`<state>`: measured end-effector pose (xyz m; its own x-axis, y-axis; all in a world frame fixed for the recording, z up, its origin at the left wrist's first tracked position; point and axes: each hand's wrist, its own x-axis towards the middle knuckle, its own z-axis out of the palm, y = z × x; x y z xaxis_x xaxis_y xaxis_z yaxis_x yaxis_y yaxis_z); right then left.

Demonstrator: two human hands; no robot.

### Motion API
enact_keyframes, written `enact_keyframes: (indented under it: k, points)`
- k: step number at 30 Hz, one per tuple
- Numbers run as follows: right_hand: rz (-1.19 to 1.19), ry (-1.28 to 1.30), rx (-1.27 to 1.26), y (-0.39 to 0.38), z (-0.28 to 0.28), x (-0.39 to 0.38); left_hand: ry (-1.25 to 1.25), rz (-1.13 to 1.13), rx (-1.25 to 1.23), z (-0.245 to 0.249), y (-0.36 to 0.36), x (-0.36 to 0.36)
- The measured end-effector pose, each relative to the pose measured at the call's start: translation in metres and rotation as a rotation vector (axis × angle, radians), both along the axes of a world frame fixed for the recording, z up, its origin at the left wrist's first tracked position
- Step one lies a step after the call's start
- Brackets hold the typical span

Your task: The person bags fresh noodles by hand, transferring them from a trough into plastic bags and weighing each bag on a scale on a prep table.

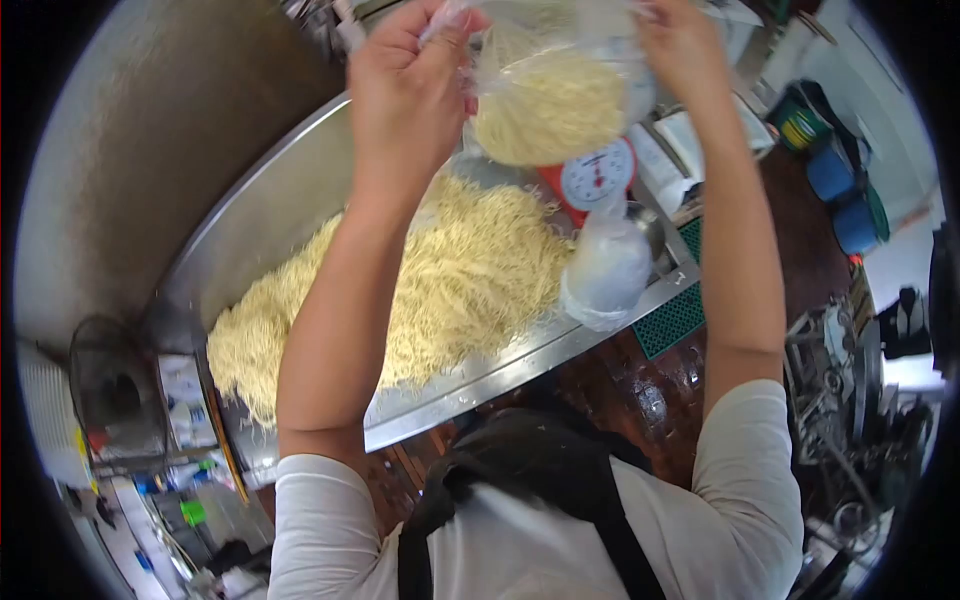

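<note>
Two grips, the left hand (412, 70) and the right hand (680, 40), pinch the upper sides of the clear noodle bag (548, 105), held over the counter (510, 372) near the scale (598, 177), where level tension and an upward-facing mouth would probably best prevent any spilling.

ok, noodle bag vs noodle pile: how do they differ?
The noodle bag is held up between the left hand and right hand; the noodle pile lies in the metal tray. The noodle bag is see-through and closes around its portion; the noodle pile is loose and uncovered. The noodle bag looks much smaller than the noodle pile. Both show pale yellow strands.
</note>
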<state>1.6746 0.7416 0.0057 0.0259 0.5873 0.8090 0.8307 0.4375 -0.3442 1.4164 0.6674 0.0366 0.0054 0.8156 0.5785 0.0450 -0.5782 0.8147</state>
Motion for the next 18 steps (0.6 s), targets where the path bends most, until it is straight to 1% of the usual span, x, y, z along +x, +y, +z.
enact_keyframes:
  k: [1,3,4,5,6,7,8,9,10,11,12,13,15,16,17,18]
  points:
    - [0.084,-0.044,0.117,-0.018,0.004,-0.008,0.081,0.067,0.053,0.009,-0.026,-0.018]
    - [0.060,-0.153,-0.181,-0.069,0.017,-0.034,0.111,0.108,-0.039,0.011,-0.082,-0.052]
    - [0.157,-0.043,-0.242,-0.093,0.007,-0.059,0.123,0.125,-0.079,0.009,-0.107,-0.067]
    - [0.249,0.066,-0.308,-0.115,-0.006,-0.083,0.088,0.160,-0.192,-0.006,-0.129,-0.081]
    - [0.282,0.050,-0.445,-0.131,-0.033,-0.097,0.050,0.189,-0.299,-0.030,-0.149,-0.096]
    - [0.307,0.029,-0.573,-0.143,-0.068,-0.110,0.075,0.148,-0.400,-0.056,-0.166,-0.114]
    - [0.351,-0.134,-0.651,-0.153,-0.103,-0.122,0.099,0.169,-0.524,-0.085,-0.180,-0.128]
    - [0.392,-0.301,-0.727,-0.164,-0.140,-0.133,0.045,0.163,-0.665,-0.114,-0.193,-0.138]
    - [0.425,-0.392,-0.824,-0.174,-0.178,-0.143,0.044,0.159,-0.764,-0.142,-0.206,-0.147]
    - [0.422,-0.449,-0.912,-0.187,-0.216,-0.155,0.120,0.180,-0.833,-0.169,-0.218,-0.156]
    - [0.414,-0.507,-0.996,-0.198,-0.237,-0.165,0.196,0.236,-0.823,-0.201,-0.232,-0.167]
    - [0.432,-0.491,-0.995,-0.208,-0.236,-0.173,0.272,0.294,-0.812,-0.221,-0.243,-0.178]
    - [0.475,-0.456,-1.001,-0.228,-0.234,-0.189,0.267,0.398,-0.829,-0.222,-0.255,-0.205]
    - [0.500,-0.453,-1.001,-0.238,-0.215,-0.197,0.266,0.448,-0.842,-0.223,-0.263,-0.218]
    - [0.524,-0.450,-1.000,-0.246,-0.178,-0.202,0.292,0.489,-0.778,-0.225,-0.268,-0.231]
    - [0.548,-0.448,-0.991,-0.249,-0.154,-0.209,0.330,0.499,-0.799,-0.223,-0.272,-0.238]
